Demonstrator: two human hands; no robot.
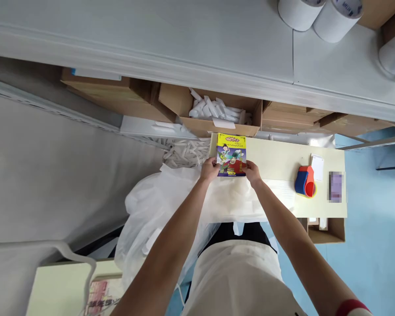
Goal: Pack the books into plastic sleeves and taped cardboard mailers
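Observation:
A book [231,153] with a yellow and purple cartoon cover is at the far side of the cream table [276,153], its front facing up. My left hand [210,169] grips its lower left edge. On the opposite edge, my right hand [251,171] holds the book with the thumb on the cover. The fingers beneath it are mostly hidden. White translucent plastic sheeting [164,193] spreads over the table's near part and hangs off its left side.
A red and blue tape dispenser [305,181], a white card [317,166] and a blurred purple item [335,187] lie at right. Behind stands a cardboard box [217,127] of white rolled pieces. A grey shelf [184,44] overhangs, carrying tape rolls [337,19].

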